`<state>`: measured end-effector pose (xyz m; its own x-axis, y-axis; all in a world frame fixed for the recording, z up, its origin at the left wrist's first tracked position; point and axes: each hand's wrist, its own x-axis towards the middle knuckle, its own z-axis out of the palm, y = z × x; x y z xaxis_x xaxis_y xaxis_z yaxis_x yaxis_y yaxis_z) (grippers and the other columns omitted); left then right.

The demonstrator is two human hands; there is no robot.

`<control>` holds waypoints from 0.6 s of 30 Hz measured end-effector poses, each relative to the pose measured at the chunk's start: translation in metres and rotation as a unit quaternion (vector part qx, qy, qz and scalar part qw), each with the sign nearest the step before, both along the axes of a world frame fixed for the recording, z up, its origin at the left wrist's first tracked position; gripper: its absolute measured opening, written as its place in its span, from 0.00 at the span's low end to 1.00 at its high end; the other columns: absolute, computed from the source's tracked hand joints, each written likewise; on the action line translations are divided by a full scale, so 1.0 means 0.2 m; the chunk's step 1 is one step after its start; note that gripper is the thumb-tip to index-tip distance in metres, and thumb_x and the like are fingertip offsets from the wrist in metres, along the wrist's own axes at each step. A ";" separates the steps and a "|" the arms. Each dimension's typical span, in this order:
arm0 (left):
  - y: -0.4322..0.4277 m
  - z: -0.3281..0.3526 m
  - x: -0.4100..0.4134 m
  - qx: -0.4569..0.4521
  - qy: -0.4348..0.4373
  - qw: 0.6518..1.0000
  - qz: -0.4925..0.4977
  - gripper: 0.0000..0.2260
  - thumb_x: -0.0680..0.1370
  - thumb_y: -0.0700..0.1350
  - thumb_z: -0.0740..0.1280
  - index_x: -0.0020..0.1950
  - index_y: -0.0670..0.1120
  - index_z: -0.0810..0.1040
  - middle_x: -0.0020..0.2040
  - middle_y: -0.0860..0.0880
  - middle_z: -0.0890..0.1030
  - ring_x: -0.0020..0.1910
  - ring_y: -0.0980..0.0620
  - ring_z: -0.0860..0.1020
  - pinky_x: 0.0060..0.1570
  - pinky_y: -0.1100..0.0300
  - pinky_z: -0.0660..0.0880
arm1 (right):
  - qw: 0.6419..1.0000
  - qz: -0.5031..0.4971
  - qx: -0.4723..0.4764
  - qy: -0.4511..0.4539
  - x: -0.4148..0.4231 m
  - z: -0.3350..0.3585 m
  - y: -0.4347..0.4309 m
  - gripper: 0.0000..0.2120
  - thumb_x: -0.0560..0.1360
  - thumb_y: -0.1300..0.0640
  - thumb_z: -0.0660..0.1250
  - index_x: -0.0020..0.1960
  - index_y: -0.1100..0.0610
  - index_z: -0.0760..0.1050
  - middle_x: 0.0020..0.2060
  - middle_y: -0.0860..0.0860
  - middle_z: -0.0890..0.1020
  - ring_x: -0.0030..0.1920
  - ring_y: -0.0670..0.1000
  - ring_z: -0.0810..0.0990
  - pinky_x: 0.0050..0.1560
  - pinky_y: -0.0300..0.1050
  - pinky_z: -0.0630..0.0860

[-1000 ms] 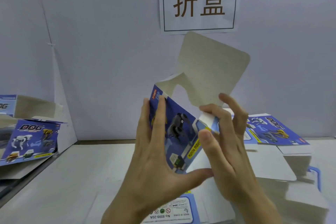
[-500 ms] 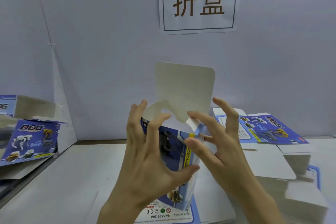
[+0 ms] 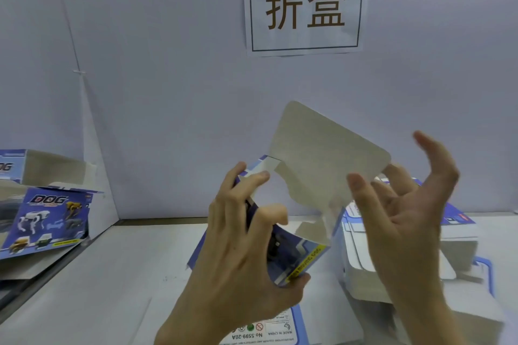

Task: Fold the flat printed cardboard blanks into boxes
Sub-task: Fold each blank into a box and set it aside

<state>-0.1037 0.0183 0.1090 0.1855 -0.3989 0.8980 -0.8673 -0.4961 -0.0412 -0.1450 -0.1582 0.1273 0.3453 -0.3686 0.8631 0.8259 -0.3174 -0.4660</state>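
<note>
At the far left, folded boxes (image 3: 47, 218) lean together, the front one printed "DOG" above robot dogs. White table (image 3: 92, 297) shows between them and the hands. The left hand (image 3: 241, 249) grips the half-opened blue box (image 3: 297, 255) in the near centre, held above the table, fingers round its left edge and thumb under its lower corner. The writing on its yellow strip is too blurred to read. Beneath lies a printed blank (image 3: 266, 330) reading "No.5599-20A" and "MADE IN CHINA". On the far wall (image 3: 168, 92) a sign (image 3: 305, 5) reads "折盒". The box's grey flap (image 3: 322, 165) stands up, tilted right. The right hand (image 3: 406, 213) is spread wide beside the flap's edge; whether it touches, I cannot tell. A stack of flat blanks (image 3: 454, 235) lies behind it.
</note>
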 end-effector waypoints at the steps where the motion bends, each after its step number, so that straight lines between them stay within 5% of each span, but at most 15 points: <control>1: -0.01 0.00 -0.01 0.010 0.000 1.000 0.000 0.31 0.59 0.56 0.76 0.54 0.50 0.65 0.67 0.46 0.62 0.75 0.38 0.57 0.61 0.40 0.70 | 0.999 -0.050 -0.009 0.002 0.00 0.00 -0.03 0.25 0.74 0.52 0.69 0.67 0.39 0.63 0.35 0.37 0.77 0.35 0.39 0.79 0.41 0.28 0.73; 5: -0.04 0.00 -0.04 0.035 0.001 0.999 0.000 0.31 0.59 0.55 0.78 0.53 0.51 0.65 0.68 0.47 0.63 0.74 0.39 0.59 0.56 0.39 0.72 | 0.965 -0.246 -0.096 -0.011 0.01 -0.02 -0.09 0.15 0.77 0.52 0.67 0.63 0.44 0.76 0.37 0.34 0.78 0.36 0.35 0.77 0.39 0.21 0.68; 9: -0.04 0.00 -0.04 0.034 0.010 0.999 -0.006 0.31 0.59 0.54 0.78 0.53 0.51 0.65 0.68 0.47 0.63 0.74 0.40 0.60 0.56 0.40 0.73 | 0.927 -0.318 -0.172 -0.102 0.02 -0.05 -0.08 0.15 0.75 0.69 0.66 0.59 0.57 0.76 0.45 0.44 0.80 0.46 0.34 0.76 0.50 0.23 0.68; 12: -0.03 0.00 -0.04 0.029 0.016 0.999 0.001 0.32 0.59 0.54 0.79 0.53 0.51 0.64 0.69 0.46 0.62 0.74 0.39 0.59 0.55 0.38 0.73 | 0.948 -0.232 -0.202 -0.087 0.00 -0.04 -0.08 0.14 0.75 0.69 0.65 0.56 0.55 0.78 0.53 0.44 0.81 0.54 0.37 0.79 0.55 0.30 0.73; 15: -0.04 -0.01 -0.04 0.024 0.017 1.000 0.005 0.32 0.59 0.55 0.79 0.53 0.51 0.64 0.69 0.46 0.62 0.74 0.38 0.59 0.55 0.38 0.74 | 0.982 -0.048 -0.180 0.013 -0.04 0.00 -0.06 0.08 0.76 0.56 0.66 0.50 0.48 0.83 0.55 0.43 0.83 0.58 0.45 0.80 0.55 0.40 0.76; 18: -0.05 -0.02 -0.04 0.025 0.002 1.000 0.010 0.32 0.59 0.56 0.78 0.54 0.51 0.64 0.67 0.46 0.63 0.72 0.39 0.61 0.54 0.40 0.76 | 0.973 0.120 -0.144 0.134 -0.06 0.02 -0.04 0.10 0.75 0.46 0.65 0.46 0.48 0.83 0.60 0.45 0.81 0.63 0.47 0.77 0.55 0.36 0.75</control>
<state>-0.1122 0.0086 0.1058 0.1971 -0.4396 0.8763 -0.8578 -0.5101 -0.0630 -0.1562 -0.1665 0.1305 0.6189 -0.0058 0.7855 0.7534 -0.2787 -0.5956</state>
